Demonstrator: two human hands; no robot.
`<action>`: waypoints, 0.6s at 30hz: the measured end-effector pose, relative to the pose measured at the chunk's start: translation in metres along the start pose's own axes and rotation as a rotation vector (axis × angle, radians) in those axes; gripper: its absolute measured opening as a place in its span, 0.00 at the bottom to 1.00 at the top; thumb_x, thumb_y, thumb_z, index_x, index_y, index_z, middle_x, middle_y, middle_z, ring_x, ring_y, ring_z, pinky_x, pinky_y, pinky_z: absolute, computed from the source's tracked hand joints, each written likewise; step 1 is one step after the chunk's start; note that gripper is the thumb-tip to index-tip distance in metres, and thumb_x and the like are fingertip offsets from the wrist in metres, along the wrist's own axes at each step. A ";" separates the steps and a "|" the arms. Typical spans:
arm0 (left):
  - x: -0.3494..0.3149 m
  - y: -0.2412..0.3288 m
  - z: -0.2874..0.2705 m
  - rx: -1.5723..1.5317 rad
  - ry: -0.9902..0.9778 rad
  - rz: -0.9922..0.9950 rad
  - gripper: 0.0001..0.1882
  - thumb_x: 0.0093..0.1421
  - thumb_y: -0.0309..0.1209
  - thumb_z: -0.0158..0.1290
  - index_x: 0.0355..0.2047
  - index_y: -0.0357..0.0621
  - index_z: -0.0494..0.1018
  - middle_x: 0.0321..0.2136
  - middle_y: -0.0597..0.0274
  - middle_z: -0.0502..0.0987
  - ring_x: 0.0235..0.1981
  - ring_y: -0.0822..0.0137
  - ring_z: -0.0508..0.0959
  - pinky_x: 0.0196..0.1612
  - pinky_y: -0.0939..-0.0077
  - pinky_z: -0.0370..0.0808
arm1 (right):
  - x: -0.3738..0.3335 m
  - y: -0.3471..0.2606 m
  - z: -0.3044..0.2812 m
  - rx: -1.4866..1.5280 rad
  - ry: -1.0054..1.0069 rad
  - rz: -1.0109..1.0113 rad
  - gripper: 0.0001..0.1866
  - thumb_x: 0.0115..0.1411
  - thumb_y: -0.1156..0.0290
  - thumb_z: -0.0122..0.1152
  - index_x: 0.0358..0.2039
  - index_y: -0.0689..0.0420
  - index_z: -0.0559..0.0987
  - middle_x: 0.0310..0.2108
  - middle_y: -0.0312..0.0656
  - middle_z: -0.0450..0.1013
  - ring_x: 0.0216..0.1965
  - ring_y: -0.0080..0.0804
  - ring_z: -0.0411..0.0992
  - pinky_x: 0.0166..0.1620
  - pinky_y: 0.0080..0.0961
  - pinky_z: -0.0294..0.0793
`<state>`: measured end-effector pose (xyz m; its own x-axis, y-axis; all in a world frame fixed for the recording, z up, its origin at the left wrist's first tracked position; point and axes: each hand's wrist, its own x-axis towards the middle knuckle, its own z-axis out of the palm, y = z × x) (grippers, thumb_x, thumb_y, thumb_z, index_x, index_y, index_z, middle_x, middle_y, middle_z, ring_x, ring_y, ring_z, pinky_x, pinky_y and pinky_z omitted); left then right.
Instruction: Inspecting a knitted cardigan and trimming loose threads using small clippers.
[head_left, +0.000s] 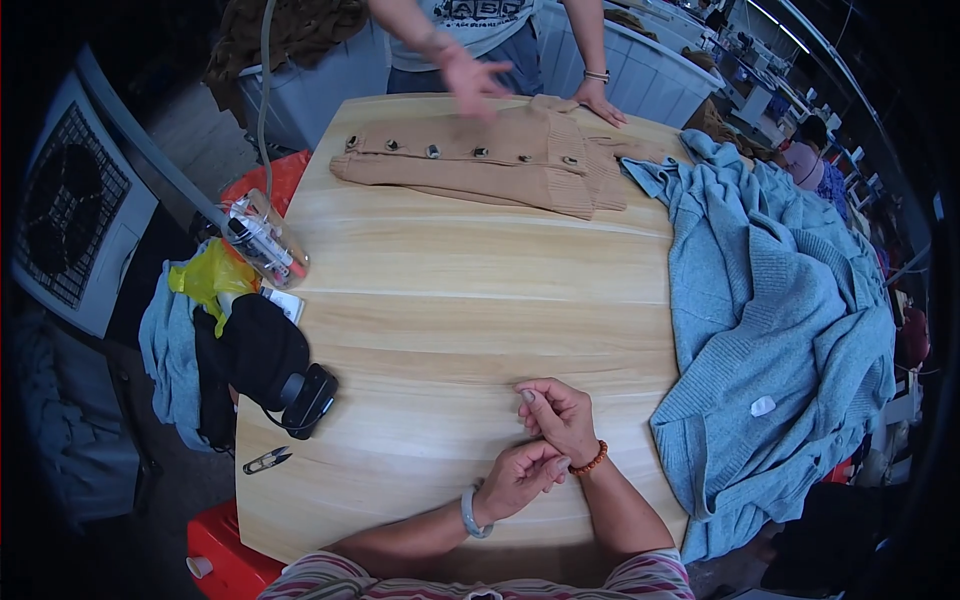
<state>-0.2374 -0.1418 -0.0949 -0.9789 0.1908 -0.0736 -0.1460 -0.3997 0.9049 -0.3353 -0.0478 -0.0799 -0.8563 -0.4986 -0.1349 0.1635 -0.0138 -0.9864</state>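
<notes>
My left hand (518,480), a pale bangle on its wrist, rests near the table's front with its fingers curled in against my right wrist, beside the beaded bracelet (590,459). My right hand (560,415) lies just beyond it, loosely closed, thumb by the forefinger; no object shows in either hand. Across the wooden table (480,300), a folded tan cardigan (460,150) with dark buttons lies along the far edge. A co-worker's blurred hand (474,82) hovers over it, fingers spread; their other hand (600,103) leans on the table corner.
Grey-blue knit garments (770,330) are heaped over the right side. On the left are thread snips (266,460), a black device (308,400) beside dark cloth, a yellow plastic bag (215,275) and a clear container of pens (265,240). A red stool (225,555) stands below the left front corner.
</notes>
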 end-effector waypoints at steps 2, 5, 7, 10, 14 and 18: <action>0.000 0.000 0.000 -0.004 -0.004 0.000 0.09 0.66 0.30 0.47 0.39 0.36 0.72 0.27 0.66 0.74 0.25 0.81 0.70 0.28 0.86 0.69 | 0.000 0.000 0.000 -0.017 0.013 0.026 0.10 0.65 0.71 0.52 0.43 0.60 0.78 0.24 0.31 0.73 0.23 0.11 0.66 0.26 0.10 0.69; 0.000 0.001 -0.001 0.002 -0.009 -0.004 0.09 0.66 0.30 0.47 0.40 0.36 0.72 0.28 0.65 0.74 0.25 0.81 0.70 0.29 0.86 0.69 | 0.000 0.000 0.000 -0.017 0.011 0.024 0.10 0.65 0.71 0.52 0.43 0.60 0.78 0.24 0.31 0.73 0.23 0.11 0.66 0.26 0.10 0.69; 0.000 0.002 0.000 -0.008 -0.024 -0.011 0.10 0.66 0.30 0.47 0.40 0.35 0.72 0.28 0.65 0.74 0.25 0.81 0.70 0.29 0.86 0.69 | 0.000 0.000 -0.001 -0.004 -0.001 -0.005 0.10 0.65 0.71 0.52 0.42 0.60 0.78 0.24 0.31 0.72 0.23 0.11 0.66 0.26 0.10 0.69; -0.001 0.003 0.001 -0.029 -0.019 -0.016 0.10 0.66 0.29 0.47 0.41 0.35 0.72 0.28 0.65 0.74 0.25 0.81 0.70 0.29 0.86 0.69 | 0.001 0.000 0.000 -0.012 0.002 -0.007 0.10 0.65 0.72 0.52 0.42 0.60 0.78 0.23 0.31 0.72 0.23 0.11 0.66 0.26 0.10 0.69; 0.000 0.004 0.003 -0.037 0.012 -0.008 0.10 0.66 0.32 0.49 0.41 0.37 0.72 0.25 0.69 0.73 0.23 0.82 0.68 0.27 0.87 0.67 | 0.001 0.000 0.000 -0.016 0.025 0.010 0.09 0.65 0.71 0.54 0.41 0.60 0.79 0.23 0.31 0.73 0.21 0.10 0.67 0.25 0.09 0.68; 0.000 0.003 0.003 -0.038 0.013 0.002 0.10 0.66 0.33 0.49 0.40 0.38 0.72 0.25 0.69 0.72 0.23 0.82 0.68 0.27 0.87 0.67 | 0.001 0.000 0.001 0.004 0.014 -0.014 0.09 0.64 0.71 0.54 0.41 0.59 0.79 0.23 0.31 0.73 0.21 0.10 0.66 0.25 0.09 0.68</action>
<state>-0.2376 -0.1406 -0.0906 -0.9808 0.1788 -0.0778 -0.1495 -0.4337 0.8886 -0.3355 -0.0486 -0.0802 -0.8654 -0.4857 -0.1228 0.1536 -0.0240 -0.9878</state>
